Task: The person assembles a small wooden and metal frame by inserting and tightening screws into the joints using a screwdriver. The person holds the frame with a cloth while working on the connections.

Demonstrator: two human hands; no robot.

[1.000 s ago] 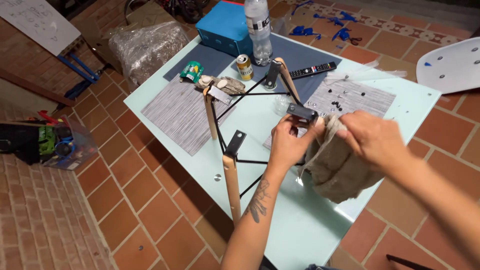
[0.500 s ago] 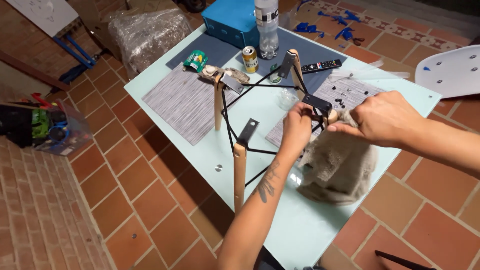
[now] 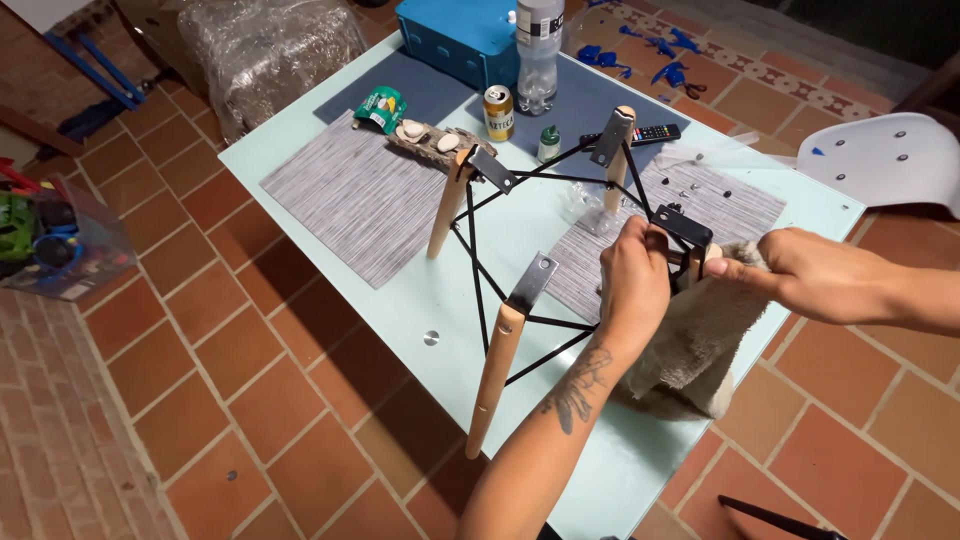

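Left hand (image 3: 634,282): forearm rises from the near edge, tattoo on its inner side, fingers curled shut in a fist-like grip, knuckles up. Right hand (image 3: 808,277): forearm enters from the right edge, held level, thumb and fingertips pinched together, pointing toward the left hand, close beside it.

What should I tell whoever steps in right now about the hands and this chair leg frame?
Left hand: closed on the black bracket atop the near-right leg.
Right hand: pinching the beige fuzzy cloth at that same leg.
Leg frame: upside down on the glass table, four wooden legs joined by black wire.
Small screws lie loose on the grey placemat; white seat shell sits apart, right.
Done: frame appears assembled. Left: seat not attached.
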